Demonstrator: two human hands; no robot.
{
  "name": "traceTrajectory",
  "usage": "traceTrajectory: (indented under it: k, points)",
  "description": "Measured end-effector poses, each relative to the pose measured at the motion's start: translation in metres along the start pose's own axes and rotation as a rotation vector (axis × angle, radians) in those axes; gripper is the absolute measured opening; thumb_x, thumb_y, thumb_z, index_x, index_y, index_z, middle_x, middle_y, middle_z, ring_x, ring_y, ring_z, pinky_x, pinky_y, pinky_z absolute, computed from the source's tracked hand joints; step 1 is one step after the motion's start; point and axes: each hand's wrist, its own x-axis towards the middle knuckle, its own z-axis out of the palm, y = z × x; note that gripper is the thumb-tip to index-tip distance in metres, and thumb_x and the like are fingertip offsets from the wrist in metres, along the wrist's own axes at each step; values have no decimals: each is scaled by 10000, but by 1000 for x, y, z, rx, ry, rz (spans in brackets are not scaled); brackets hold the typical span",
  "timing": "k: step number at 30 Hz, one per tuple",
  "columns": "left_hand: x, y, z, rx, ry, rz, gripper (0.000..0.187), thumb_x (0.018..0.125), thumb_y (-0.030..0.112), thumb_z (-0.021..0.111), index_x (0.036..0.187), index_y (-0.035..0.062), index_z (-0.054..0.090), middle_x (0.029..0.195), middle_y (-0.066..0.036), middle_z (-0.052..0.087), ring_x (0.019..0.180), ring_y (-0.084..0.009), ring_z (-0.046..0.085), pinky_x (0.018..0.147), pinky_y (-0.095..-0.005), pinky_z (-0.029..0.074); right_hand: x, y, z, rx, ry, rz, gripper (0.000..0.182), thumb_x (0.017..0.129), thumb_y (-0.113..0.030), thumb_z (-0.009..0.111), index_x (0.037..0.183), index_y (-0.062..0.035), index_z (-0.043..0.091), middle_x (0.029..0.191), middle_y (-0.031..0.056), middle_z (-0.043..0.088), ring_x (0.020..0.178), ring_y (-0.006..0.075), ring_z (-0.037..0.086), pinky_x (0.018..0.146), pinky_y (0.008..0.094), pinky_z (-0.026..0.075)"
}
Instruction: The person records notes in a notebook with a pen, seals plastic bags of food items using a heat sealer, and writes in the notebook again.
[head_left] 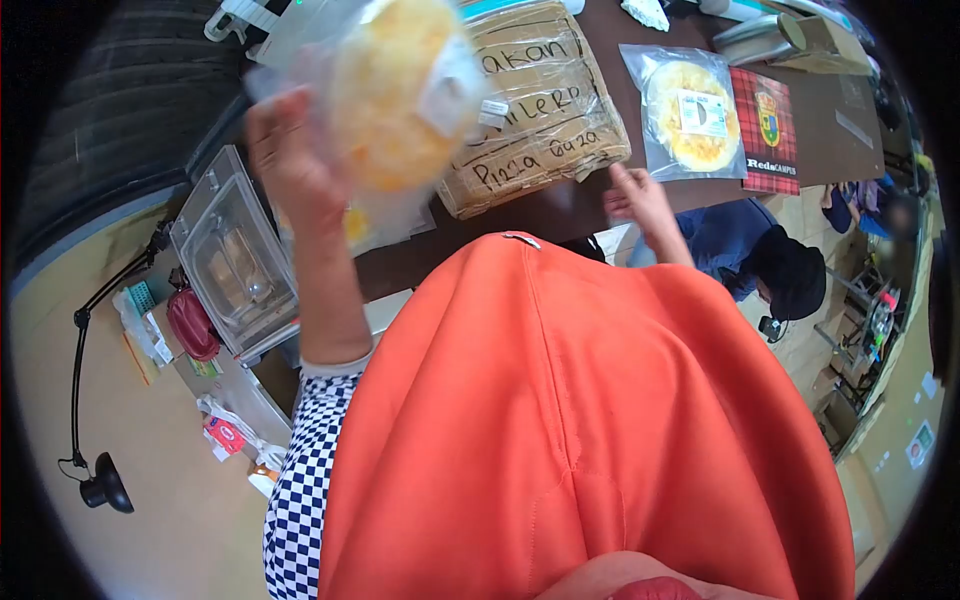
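My left hand point(290, 160) is raised and grips a clear plastic bag with a round yellow pizza base point(395, 90) inside; the bag is blurred and held above the table. My right hand point(640, 200) rests at the table's near edge, index finger pointing, touching nothing I can make out. It is next to a brown paper-wrapped package point(545, 110) with handwritten words on it. A second bagged pizza base point(690, 115) lies flat on the dark table point(830, 130) to the right. An orange apron covers most of the lower view.
A clear-lidded machine point(235, 260) stands at the left by the table. A tartan-patterned card point(768, 135) lies beside the second bag. Another person in dark blue point(770, 260) crouches at the right. A black lamp point(100, 480) and small items lie on the floor at the left.
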Motion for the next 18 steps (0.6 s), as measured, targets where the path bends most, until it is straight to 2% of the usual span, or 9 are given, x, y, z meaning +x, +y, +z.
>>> traceTrajectory:
  k: [3,4,5,7,11,13,14,17,18]
  points:
    - [9,50,-41,188,-19,120,121,846,171,605,875,60,568,1050,-101,605,977,-211,569,899,-354,445,-15,2,44,290,-85,97,934,751,-516,647,1350,-29,121,1035,204,542,692,241,615,606,340,526]
    - [11,64,-49,185,-21,135,121,846,171,605,875,60,568,1050,-101,605,977,-211,569,899,-354,445,-15,-1,58,350,-81,119,992,731,-514,667,1377,-102,37,1127,220,478,774,287,608,659,413,527]
    - [11,77,-55,241,-38,188,154,847,187,604,896,46,567,1077,-118,596,993,-223,565,906,-363,443,-14,-7,71,348,-57,95,938,736,-473,679,1359,-135,65,1149,205,458,866,300,586,685,453,515]
    - [2,95,-63,300,-58,253,187,849,203,602,918,33,566,1104,-135,587,1010,-236,561,913,-372,440,4,0,90,383,2,33,893,739,-417,696,1334,-137,93,1142,176,461,898,286,569,685,453,508]
    - [-12,114,-77,298,76,253,207,860,205,588,939,19,544,1074,-138,594,987,-225,567,901,-365,446,-2,-12,92,323,47,-77,777,754,-400,686,1281,-121,188,1181,161,450,918,317,561,704,471,513]
    - [-20,114,-90,262,160,197,156,870,181,577,888,38,515,1029,-125,607,963,-201,572,897,-344,445,1,-3,84,270,94,-83,750,746,-361,704,1263,-113,221,1113,135,502,880,283,565,698,460,511]
    - [-23,114,-95,260,149,204,156,870,181,577,888,38,515,1029,-125,607,963,-201,572,897,-344,445,15,7,73,177,30,-91,717,738,-345,716,1238,-101,263,1042,116,544,866,258,566,686,449,511]
    - [-31,113,-109,238,154,165,143,872,173,572,870,44,512,1036,-120,604,962,-196,571,898,-347,444,11,3,61,117,91,-124,689,722,-348,729,1207,-95,310,985,97,564,828,225,571,653,428,516]
    - [-34,112,-113,269,168,179,140,873,170,570,863,44,509,1029,-119,606,964,-196,570,902,-351,442,3,-8,57,94,4,-77,897,687,-341,752,1323,-52,189,1156,172,496,953,272,551,768,459,485]
